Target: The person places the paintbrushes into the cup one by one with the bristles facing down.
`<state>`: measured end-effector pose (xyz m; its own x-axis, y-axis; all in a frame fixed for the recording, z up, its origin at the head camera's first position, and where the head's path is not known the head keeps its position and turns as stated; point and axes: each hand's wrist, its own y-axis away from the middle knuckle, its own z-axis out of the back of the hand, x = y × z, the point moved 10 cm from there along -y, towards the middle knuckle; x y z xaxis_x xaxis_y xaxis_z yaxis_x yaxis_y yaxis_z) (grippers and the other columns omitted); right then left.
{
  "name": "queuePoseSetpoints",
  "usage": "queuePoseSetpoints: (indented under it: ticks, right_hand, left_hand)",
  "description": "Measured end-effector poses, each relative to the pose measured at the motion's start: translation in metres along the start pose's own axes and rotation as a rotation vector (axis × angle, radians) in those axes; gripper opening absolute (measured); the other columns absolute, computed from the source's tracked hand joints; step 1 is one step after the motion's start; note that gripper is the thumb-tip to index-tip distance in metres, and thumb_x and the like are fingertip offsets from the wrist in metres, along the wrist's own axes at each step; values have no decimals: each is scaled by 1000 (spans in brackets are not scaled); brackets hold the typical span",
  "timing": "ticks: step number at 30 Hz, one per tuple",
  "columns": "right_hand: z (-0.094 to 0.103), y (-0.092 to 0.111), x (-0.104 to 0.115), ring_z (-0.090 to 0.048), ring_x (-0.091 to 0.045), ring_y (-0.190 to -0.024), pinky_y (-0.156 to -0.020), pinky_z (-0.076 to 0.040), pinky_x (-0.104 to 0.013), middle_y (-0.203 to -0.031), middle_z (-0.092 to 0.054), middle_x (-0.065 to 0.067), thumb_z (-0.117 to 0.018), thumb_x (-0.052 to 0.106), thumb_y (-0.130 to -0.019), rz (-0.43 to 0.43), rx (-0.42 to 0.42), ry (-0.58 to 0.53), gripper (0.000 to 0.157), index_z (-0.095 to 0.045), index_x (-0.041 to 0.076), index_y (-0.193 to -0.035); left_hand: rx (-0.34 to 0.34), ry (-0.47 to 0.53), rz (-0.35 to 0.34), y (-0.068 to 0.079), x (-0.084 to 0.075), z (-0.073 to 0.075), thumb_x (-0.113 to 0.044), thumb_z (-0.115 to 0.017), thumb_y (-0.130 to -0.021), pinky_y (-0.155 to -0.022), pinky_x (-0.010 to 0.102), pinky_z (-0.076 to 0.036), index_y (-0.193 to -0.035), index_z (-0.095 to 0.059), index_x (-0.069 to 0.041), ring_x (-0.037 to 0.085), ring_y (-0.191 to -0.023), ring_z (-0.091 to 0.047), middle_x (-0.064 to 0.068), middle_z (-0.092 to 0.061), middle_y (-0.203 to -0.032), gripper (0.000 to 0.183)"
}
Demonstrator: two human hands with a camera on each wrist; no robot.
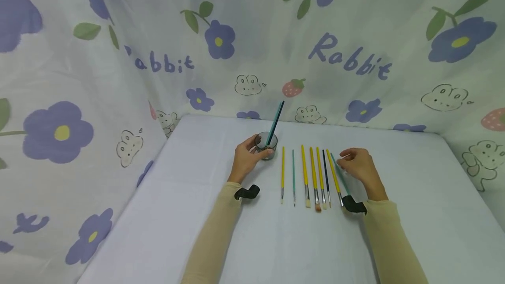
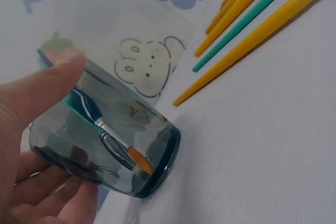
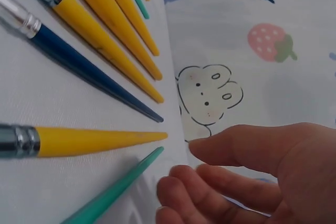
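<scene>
The glass [image 2: 152,135] is gripped by the left hand [image 1: 245,157]; the rightmost teal brush [image 3: 121,185] is seen just beside the right hand [image 1: 358,166], thumb and fingers parted.

Cup [image 2: 128,111]: transparent, smooth and glossy; glass or clear plastic, exact material not distinguishable. Yellow brushes [image 3: 100,141]: handles smooth, apparently painted, with a soft sheen; collars [image 3: 23,141] of shiny, ringed metal. Dark blue brushes [image 3: 94,69]: handles smooth and glossy; collars bright metal. Green brushes [image 3: 123,184]: handles smooth, low sheen. Tablecloth [image 2: 252,135]: matt, finely textured, woven in appearance. Curtain [image 1: 276,56]: printed cloth, matt, lightly creased. Sleeves [image 1: 215,236]: matt cloth, soft finish.
</scene>
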<state>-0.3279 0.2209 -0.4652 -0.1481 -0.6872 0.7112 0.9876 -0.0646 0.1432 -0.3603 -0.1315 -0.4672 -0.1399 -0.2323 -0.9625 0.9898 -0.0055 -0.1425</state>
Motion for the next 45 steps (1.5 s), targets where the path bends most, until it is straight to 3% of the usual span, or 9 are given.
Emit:
queuePoseSetpoints:
  ticks: [13,20,29,37,45]
  right_hand:
    - [-18,8,-8,-63,-20,-80,-67,-50,-26,-96,-69,-16,-67,18,-87,-86,186,123,35,-64,-5,-113]
    - [-18,10,-11,-61,-22,-75,-63,-50,-28,-88,-69,-16,-69,16,-84,-72,174,176,27,-68,-6,-100]
    - [-12,14,-16,-57,-19,-65,-52,-44,-27,-73,-65,-7,-71,25,-81,-124,160,272,26,-67,1,-87]
    - [-13,11,-17,-58,-18,-62,-52,-45,-26,-66,-65,-5,-71,26,-83,-109,185,254,28,-66,-1,-88]
    - [-9,7,-15,-65,-14,-70,-62,-57,-26,-81,-71,-10,-67,23,-87,-72,242,76,37,-66,-8,-108]
  left_hand:
    - [6,-2,5,-1,0,-2,-34,-88,-73,-111,34,-48,-143,-51,-9,24,-136,-52,11,-57,-142,82]
    - [-1,-8,22,-1,3,-2,-35,-88,-73,-111,33,-48,-143,-51,-9,24,-136,-52,11,-57,-142,83]
    - [1,-9,13,-1,3,-2,-36,-87,-74,-111,34,-47,-143,-51,-8,24,-136,-52,11,-57,-142,83]
    - [-7,-14,13,-2,6,0,-37,-87,-74,-111,32,-48,-144,-50,-7,23,-136,-52,11,-56,-143,84]
    - [1,3,12,-2,2,0,-37,-87,-73,-112,33,-47,-143,-50,-8,25,-136,-52,13,-56,-143,84]
